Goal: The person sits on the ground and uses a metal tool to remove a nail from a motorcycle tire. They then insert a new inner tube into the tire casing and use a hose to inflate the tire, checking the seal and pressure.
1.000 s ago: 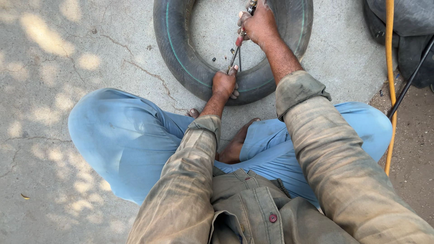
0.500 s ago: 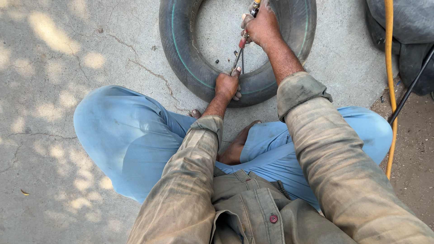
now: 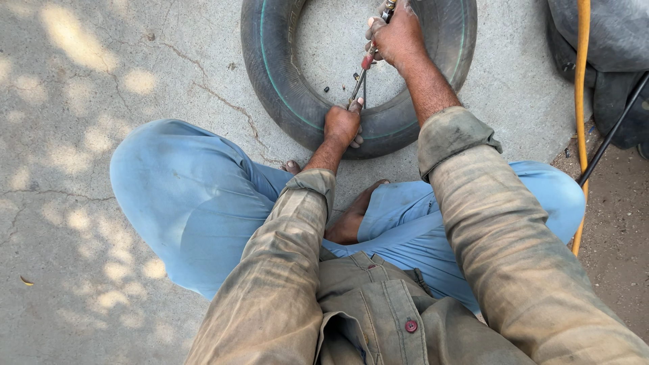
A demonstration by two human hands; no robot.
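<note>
A black rubber inner tube [image 3: 284, 81] with a thin green line lies flat on the concrete in front of my crossed legs. My left hand [image 3: 341, 125] presses down on the near side of the tube, fingers closed around the spot where a tool tip meets the rubber. My right hand [image 3: 397, 35] is higher, over the tube's hole, gripping a slim metal tool with a red handle [image 3: 362, 71] that slants down to the left hand. The tool's upper end is hidden in my fist.
A yellow hose [image 3: 580, 101] runs down the right side beside a thin black rod [image 3: 612, 132]. A dark rubber heap [image 3: 602, 54] sits at the upper right. Cracked concrete floor [image 3: 101, 101] spreads left; bare dirt [image 3: 618, 250] lies at right. Small dark bits [image 3: 326, 88] lie inside the tube's hole.
The view has drifted a little so the tube and hands sit slightly further right. Both hands keep the same grip on tool and tube.
</note>
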